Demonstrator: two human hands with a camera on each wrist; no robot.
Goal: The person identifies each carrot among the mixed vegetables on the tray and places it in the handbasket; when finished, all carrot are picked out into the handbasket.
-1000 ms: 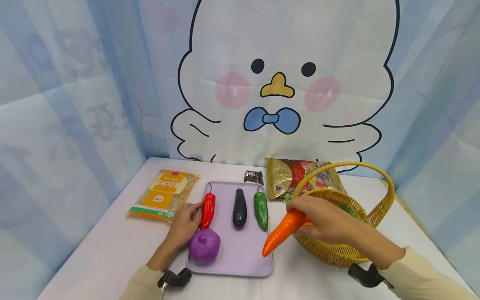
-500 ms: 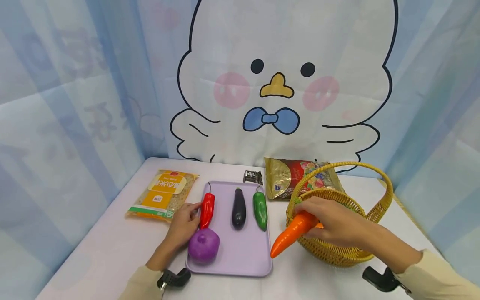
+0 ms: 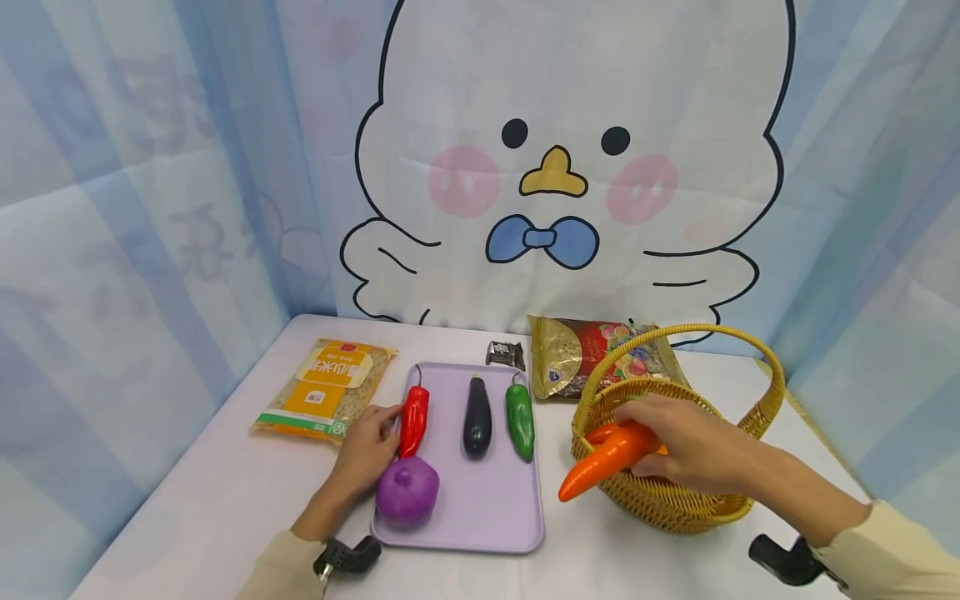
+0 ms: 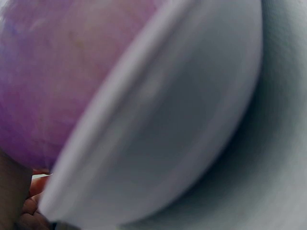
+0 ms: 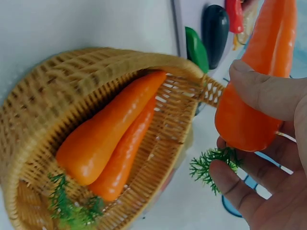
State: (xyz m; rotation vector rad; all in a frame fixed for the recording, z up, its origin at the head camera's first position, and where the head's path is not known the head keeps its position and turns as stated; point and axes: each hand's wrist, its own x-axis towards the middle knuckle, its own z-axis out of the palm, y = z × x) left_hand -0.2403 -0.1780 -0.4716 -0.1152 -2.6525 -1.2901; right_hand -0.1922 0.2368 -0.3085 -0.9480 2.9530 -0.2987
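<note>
In the head view, my right hand (image 3: 678,442) holds an orange carrot (image 3: 607,462) over the near-left part of a yellow wicker basket (image 3: 667,508). The right wrist view shows the thumb across the carrot (image 5: 254,105) and green leaves below its blunt end. Two more carrots (image 5: 108,132) lie inside the basket. My left hand (image 3: 367,450) holds the left rim of a lilac tray (image 3: 487,521), beside a red chili pepper (image 3: 414,421). A purple onion-like vegetable (image 3: 407,492), an eggplant (image 3: 477,421) and a green pepper (image 3: 520,421) also lie on the tray.
A yellow-orange bag of grain (image 3: 326,387) lies left of the tray. Behind the tray is a small dark packet (image 3: 506,354), and a gold-red bag (image 3: 570,354) lies behind the basket. The basket's tall handle (image 3: 772,392) arches over it. A cartoon-printed curtain closes off the back.
My right hand has moved right with the carrot, away from the tray and further over the basket. The left hand and the vegetables on the tray stay in place.
</note>
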